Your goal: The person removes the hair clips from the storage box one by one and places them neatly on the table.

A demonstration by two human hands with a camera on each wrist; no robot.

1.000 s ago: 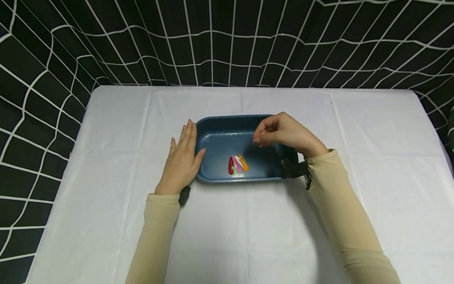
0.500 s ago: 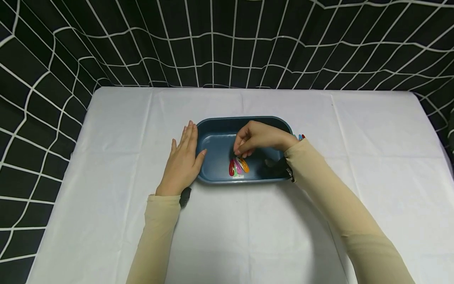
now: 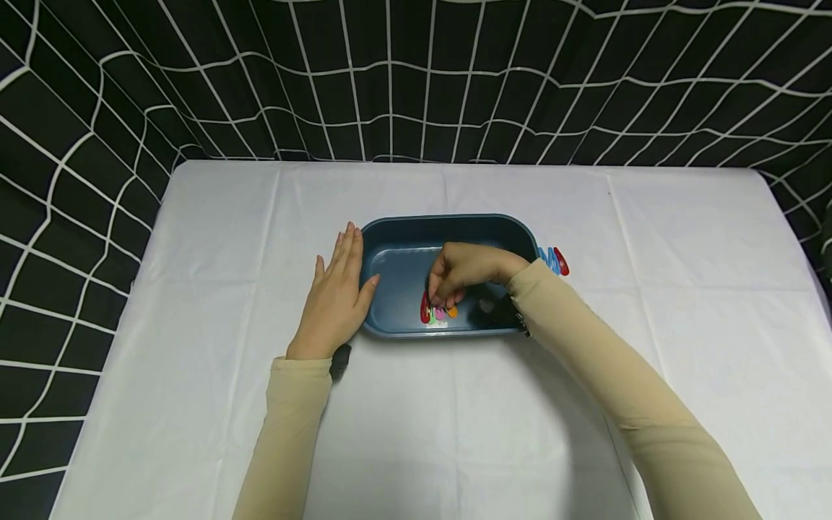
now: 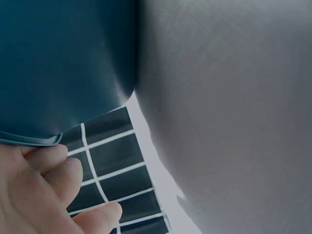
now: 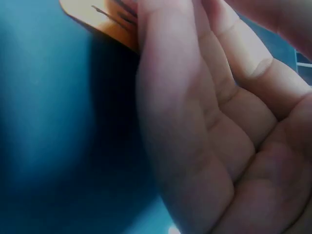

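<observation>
In the head view, snap hair clips lie fanned out in a blue tray (image 3: pixel 403 271): a red clip (image 3: pixel 425 309), a pink clip (image 3: pixel 440 315), an orange clip (image 3: pixel 453 312) and a bit of green. My right hand (image 3: pixel 469 267) reaches into the tray with curled fingers, its fingertips over these clips and hiding their upper ends. Whether it pinches one cannot be seen. Close by the fingers, the right wrist view shows the orange clip (image 5: pixel 102 19). My left hand (image 3: pixel 331 300) lies with straight fingers along the tray's left end, touching its rim.
Outside the tray's right end, blue clips (image 3: pixel 551 260) and another red clip (image 3: pixel 562 261) lie on the white tablecloth (image 3: pixel 403 419). Dark cloth with white netting (image 3: pixel 416 87) stands behind and beside the table.
My right hand has moved left and down from the tray's right side onto the clips. The clips outside the tray have come into sight. My left hand stays in place.
</observation>
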